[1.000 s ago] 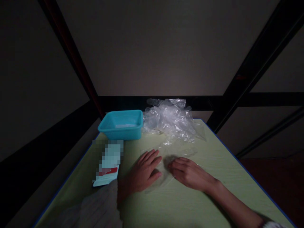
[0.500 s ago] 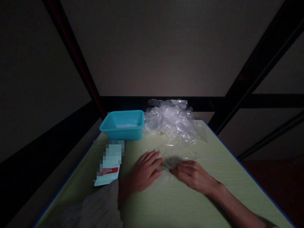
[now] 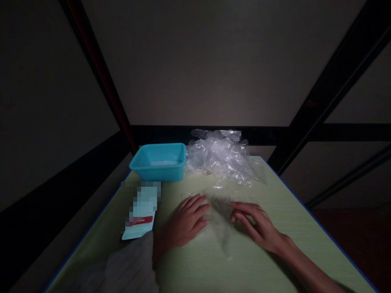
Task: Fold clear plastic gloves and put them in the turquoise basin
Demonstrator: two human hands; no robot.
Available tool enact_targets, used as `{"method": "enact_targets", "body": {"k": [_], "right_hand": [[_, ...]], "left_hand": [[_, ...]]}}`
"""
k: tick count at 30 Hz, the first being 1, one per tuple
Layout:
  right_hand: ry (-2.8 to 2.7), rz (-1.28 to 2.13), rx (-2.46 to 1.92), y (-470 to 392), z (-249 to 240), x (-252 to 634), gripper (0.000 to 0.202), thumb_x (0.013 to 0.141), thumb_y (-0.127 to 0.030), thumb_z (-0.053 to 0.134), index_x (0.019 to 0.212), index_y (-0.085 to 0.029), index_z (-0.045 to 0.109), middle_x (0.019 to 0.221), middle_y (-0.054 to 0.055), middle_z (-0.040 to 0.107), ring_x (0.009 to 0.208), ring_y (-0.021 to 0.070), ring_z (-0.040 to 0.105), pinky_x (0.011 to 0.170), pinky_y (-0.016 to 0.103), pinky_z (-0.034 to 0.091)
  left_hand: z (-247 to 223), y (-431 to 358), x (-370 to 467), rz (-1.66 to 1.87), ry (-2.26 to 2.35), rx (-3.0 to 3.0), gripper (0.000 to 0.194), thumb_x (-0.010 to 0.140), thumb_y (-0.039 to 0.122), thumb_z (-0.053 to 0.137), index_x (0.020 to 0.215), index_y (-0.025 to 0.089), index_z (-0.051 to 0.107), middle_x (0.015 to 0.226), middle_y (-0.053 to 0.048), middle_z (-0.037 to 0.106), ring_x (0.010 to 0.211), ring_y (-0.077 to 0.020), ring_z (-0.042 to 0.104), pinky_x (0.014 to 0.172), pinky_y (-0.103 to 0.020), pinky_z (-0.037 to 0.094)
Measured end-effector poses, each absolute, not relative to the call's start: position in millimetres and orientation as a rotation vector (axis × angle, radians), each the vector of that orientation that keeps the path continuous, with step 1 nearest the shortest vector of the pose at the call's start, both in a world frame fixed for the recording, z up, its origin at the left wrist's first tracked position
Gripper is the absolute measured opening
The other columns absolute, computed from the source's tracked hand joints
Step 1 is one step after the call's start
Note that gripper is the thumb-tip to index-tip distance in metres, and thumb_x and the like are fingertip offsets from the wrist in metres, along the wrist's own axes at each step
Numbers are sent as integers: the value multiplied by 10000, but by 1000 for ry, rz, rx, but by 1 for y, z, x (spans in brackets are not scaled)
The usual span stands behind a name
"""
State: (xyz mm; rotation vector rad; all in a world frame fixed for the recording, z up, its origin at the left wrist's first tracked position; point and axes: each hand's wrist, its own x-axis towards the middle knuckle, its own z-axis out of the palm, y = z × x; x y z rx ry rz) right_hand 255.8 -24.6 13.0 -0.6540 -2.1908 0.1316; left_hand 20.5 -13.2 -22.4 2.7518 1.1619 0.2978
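Observation:
My left hand (image 3: 191, 219) lies flat with its fingers stretched out, pressing on the left side of a thin, clear disposable plastic glove (image 3: 224, 234). The glove is spread on the table, and a finger-like strip of it points towards me. To its right, my right hand (image 3: 259, 226) hovers low, with index finger and thumb apart and nothing visible between them. Its index fingertip is close to the film; whether it touches cannot be made out. Behind both hands is a crumpled heap of clear plastic gloves (image 3: 218, 154).
A turquoise plastic basin (image 3: 161, 173) stands at the back left of the pale green table (image 3: 250, 270). In front of it lies a phone (image 3: 137, 232) with a lit, partly blurred screen, near my left sleeve (image 3: 131, 262). A wall (image 3: 207, 81) rises behind the table.
My right hand has opened from its pinch on the film and shifted slightly right. A strip of the glove now extends nearer to me. The left hand stays in place.

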Motion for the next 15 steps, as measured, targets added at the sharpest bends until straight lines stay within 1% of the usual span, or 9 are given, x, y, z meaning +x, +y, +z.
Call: {"method": "enact_targets", "body": {"k": [2, 5, 8, 9, 11, 13, 15], "right_hand": [[-2134, 106, -661, -25, 14, 258, 217, 953, -241, 383, 1147, -205, 474, 653, -10, 647, 592, 136, 637, 585, 248, 502], [-2281, 87, -603, -25, 15, 258, 184, 938, -278, 415, 1022, -179, 546, 698, 28, 653, 640, 157, 633, 606, 278, 503], [-2502, 237, -614, -24, 13, 255, 239, 947, -277, 380, 964, -159, 586, 774, 58, 658, 697, 166, 619, 632, 297, 507], [-2559, 301, -652, -23, 12, 253, 246, 946, -281, 384, 977, -157, 594, 825, 68, 660, 746, 172, 619, 665, 307, 512], [-2654, 423, -733, -20, 11, 252, 261, 922, -330, 451, 1062, -158, 588, 987, 96, 650, 920, 197, 604, 790, 343, 504], [-2719, 514, -795, -16, 9, 251, 418, 857, -404, 546, 1194, -156, 536, 1196, 141, 581, 1132, 238, 520, 952, 408, 426], [-2774, 591, -852, -12, 9, 254, 613, 793, -472, 599, 1300, -158, 454, 1338, 175, 473, 1265, 273, 400, 1049, 483, 305]], "left_hand": [[-22, -13, 20, 299, 1151, 2751, 421, 904, 295, 486, 1309, 192, 433, 1416, -103, 396, 1322, -262, 313, 1071, -466, 298], [-21, -14, 20, 300, 1145, 2741, 402, 910, 288, 472, 1295, 177, 448, 1417, -115, 391, 1325, -266, 305, 1071, -476, 290], [-22, -14, 20, 323, 1165, 2722, 401, 915, 293, 458, 1294, 166, 445, 1418, -123, 389, 1326, -256, 305, 1075, -471, 282], [-22, -14, 20, 327, 1169, 2718, 420, 910, 302, 467, 1303, 160, 434, 1418, -127, 388, 1328, -255, 301, 1078, -468, 277], [-23, -14, 19, 315, 1170, 2718, 484, 890, 332, 502, 1327, 149, 405, 1427, -136, 371, 1336, -262, 284, 1084, -465, 264], [-24, -14, 18, 276, 1178, 2724, 568, 862, 372, 545, 1354, 146, 372, 1451, -144, 324, 1348, -281, 251, 1089, -473, 246], [-24, -13, 16, 225, 1180, 2733, 629, 839, 405, 572, 1371, 153, 349, 1470, -148, 281, 1357, -298, 222, 1090, -487, 228]]}}
